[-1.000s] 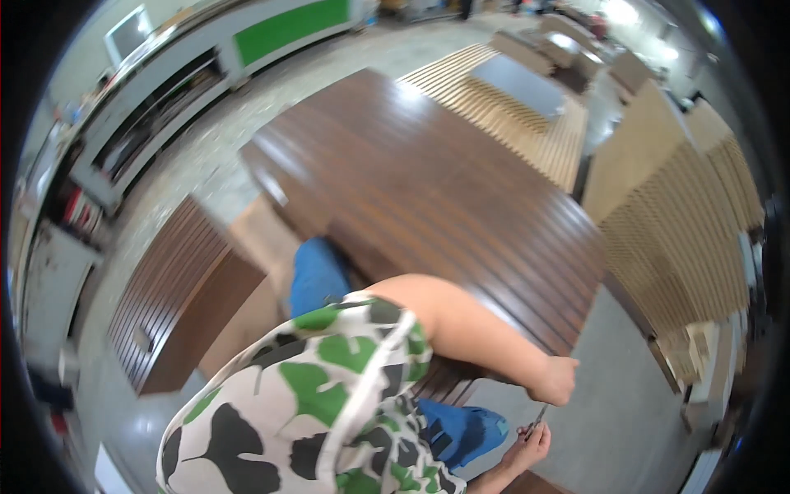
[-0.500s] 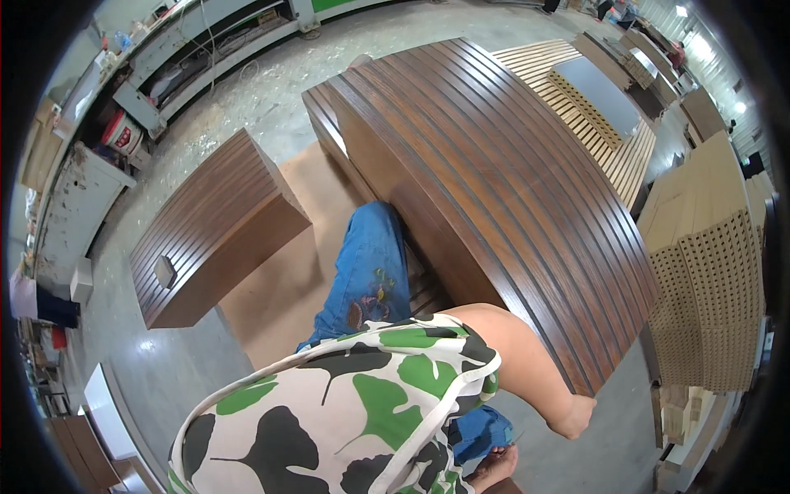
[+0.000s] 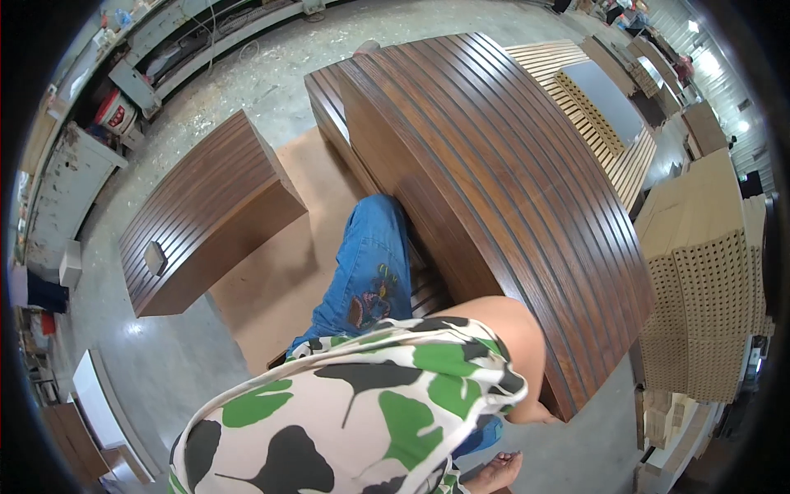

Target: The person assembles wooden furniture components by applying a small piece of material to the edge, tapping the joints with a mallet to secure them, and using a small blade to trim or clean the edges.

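Note:
Bare, my right arm reaches down along the near end of a large curved brown wooden piece (image 3: 502,181) with dark grooves along its top. My right hand (image 3: 539,413) is at that piece's near right corner, its fingertips next to the edge. Most of its fingers are hidden behind the wrist and the wood, so I cannot make out their grip. My left hand does not show. My bent knee in blue jeans (image 3: 374,255) rests close against the big piece's left side, and a bare foot (image 3: 498,473) shows at the bottom.
A smaller grooved brown piece (image 3: 210,206) with a small block (image 3: 155,258) on it stands left, beside a brown floor sheet (image 3: 259,317). Perforated panels (image 3: 708,321) stand at right. Behind lie slatted panels (image 3: 551,56). A bucket (image 3: 115,112) sits by the far-left workbench.
My right hand has moved left and closer to the big piece's near corner, its fingers now more hidden. My view has shifted slightly. The wooden pieces look unmoved.

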The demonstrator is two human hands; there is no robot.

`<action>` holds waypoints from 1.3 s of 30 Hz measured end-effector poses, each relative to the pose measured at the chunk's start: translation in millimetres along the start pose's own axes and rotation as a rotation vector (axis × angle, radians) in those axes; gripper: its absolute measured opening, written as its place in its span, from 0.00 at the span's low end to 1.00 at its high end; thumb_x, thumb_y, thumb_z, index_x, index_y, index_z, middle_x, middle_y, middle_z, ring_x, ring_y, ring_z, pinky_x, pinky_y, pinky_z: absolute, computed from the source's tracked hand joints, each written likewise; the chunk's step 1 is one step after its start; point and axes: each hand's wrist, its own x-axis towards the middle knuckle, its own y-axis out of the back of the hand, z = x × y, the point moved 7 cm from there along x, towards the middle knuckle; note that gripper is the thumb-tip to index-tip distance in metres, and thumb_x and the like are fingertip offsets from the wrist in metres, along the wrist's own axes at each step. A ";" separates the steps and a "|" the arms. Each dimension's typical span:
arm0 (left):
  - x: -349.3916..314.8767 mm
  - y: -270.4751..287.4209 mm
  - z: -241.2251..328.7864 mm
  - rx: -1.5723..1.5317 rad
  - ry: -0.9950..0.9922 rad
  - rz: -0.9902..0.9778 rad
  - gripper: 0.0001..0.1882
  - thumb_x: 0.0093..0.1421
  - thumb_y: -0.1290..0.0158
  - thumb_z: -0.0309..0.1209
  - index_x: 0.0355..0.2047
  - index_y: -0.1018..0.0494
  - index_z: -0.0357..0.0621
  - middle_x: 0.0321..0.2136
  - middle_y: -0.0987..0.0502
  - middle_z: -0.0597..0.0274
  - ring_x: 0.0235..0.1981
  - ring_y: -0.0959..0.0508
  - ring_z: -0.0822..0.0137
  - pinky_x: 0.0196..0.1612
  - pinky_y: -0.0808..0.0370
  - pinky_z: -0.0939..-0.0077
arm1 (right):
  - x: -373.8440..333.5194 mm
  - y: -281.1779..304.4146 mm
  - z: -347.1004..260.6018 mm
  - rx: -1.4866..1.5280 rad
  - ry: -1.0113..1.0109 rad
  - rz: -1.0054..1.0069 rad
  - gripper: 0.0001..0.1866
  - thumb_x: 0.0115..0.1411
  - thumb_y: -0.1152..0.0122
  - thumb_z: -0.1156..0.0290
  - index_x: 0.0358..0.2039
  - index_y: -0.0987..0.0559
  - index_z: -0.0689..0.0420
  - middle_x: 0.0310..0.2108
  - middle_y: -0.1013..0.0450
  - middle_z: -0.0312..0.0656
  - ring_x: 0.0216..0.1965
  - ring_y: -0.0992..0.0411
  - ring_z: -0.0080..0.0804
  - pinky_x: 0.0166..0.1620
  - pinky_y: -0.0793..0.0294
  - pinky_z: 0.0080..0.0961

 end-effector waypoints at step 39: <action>-687.0 -157.3 40.1 -0.187 2.380 1.729 0.34 0.66 0.62 0.45 0.64 0.55 0.33 0.64 0.53 0.42 0.66 0.54 0.50 0.66 0.56 0.63 | -38.9 -366.0 -136.9 -0.881 1.289 -0.751 0.18 0.57 0.41 0.72 0.47 0.28 0.67 0.41 0.29 0.62 0.40 0.28 0.57 0.43 0.26 0.47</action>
